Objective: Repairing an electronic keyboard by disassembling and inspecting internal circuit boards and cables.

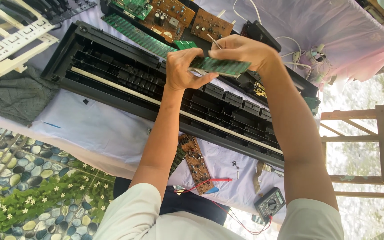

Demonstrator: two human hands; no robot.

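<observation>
1. The strip board (221, 66), a long narrow green circuit board, is held in the air over the far side of the keyboard shell (125, 80), the open black casing lying across the white cloth (94, 129).
2. The left hand (184, 71) has its fingers curled shut around the board's near end, thumb below and fingers above.
3. The right hand (241, 50) is closed over the top edge further along; a thin metal tool (215, 42) pokes out between its fingers, though exactly how it is pinched is hard to tell.
4. Handling, as I judge it: light and stiff, but thin enough to flex or crack if bent along its length, with fragile solder work on the faces.
5. Best taken by the long edges, at two spread points, as it is now.
6. On the near side of the shell lie a brown board (195, 162), a red probe (221, 180) and a multimeter (270, 203).
</observation>
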